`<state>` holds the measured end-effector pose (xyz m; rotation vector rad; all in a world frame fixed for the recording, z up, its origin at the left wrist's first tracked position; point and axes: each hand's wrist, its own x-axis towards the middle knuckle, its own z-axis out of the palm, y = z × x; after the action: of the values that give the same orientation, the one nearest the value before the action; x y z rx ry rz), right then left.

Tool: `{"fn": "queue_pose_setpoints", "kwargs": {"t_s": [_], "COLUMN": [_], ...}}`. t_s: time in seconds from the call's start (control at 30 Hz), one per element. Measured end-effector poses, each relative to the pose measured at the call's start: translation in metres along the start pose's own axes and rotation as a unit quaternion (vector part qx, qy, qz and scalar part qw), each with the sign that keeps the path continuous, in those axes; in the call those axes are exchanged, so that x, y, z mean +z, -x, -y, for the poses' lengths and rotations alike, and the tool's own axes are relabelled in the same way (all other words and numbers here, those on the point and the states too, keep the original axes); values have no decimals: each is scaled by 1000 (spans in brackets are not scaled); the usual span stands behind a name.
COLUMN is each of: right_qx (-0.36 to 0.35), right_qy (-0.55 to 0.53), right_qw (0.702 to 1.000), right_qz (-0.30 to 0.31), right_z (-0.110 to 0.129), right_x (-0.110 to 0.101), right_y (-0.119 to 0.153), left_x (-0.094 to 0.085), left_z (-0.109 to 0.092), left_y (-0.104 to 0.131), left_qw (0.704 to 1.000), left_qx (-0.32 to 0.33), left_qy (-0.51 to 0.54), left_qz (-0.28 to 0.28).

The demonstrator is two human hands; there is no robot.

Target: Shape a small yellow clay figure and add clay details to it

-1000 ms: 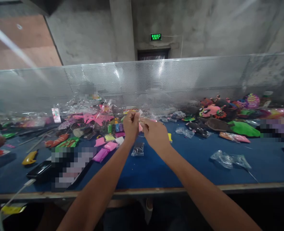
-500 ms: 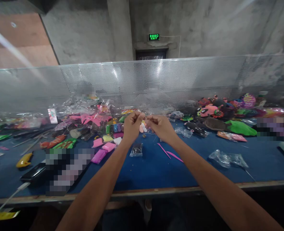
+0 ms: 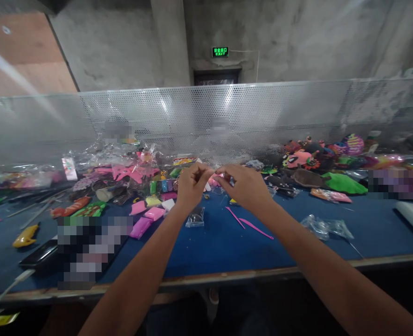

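Note:
My left hand (image 3: 193,185) and my right hand (image 3: 244,187) meet over the back middle of the table, thumbs and fingertips pinched close together. What lies between the fingertips is too small and hidden to make out; some pink and white shows behind them. Below my left hand lies a small clear packet with dark contents (image 3: 195,218). Nearer my right forearm are a straight pink stick (image 3: 235,217) and a curved pink modelling tool (image 3: 257,228). Pink packets (image 3: 154,213) and a purple packet (image 3: 141,227) sit left of my left wrist.
The blue table (image 3: 206,254) backs onto a perforated metal screen (image 3: 258,112). Crumpled clear plastic (image 3: 327,227) lies at right, near a green flat shape (image 3: 344,183) and colourful figures (image 3: 299,159). At left are a phone-like black device (image 3: 44,253) with a cable and a yellow object (image 3: 26,236).
My fingers remain pinched together, while my right hand has turned slightly and moved a little right. The whole view has shifted slightly, with table items appearing further left.

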<state>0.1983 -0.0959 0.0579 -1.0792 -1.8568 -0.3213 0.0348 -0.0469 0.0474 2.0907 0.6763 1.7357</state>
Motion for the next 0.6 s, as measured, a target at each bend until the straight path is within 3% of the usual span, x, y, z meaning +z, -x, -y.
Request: {"fn": "queue_pose_setpoints", "kwargs": {"t_s": [0.23,0.6], "right_qx": [-40,-118], "right_qy": [123,241], "right_qw": [991,963], "right_qz": [-19,-1], "right_z": [2,1], "right_x": [4,1], "right_y": [9,9], "left_x": [2,2], "left_z": [-3,1], "left_y": [2,3], "left_qw": [999,981], "left_qx": [16,118], "left_qy": [-26,-150], "left_qz": [18,46]}}
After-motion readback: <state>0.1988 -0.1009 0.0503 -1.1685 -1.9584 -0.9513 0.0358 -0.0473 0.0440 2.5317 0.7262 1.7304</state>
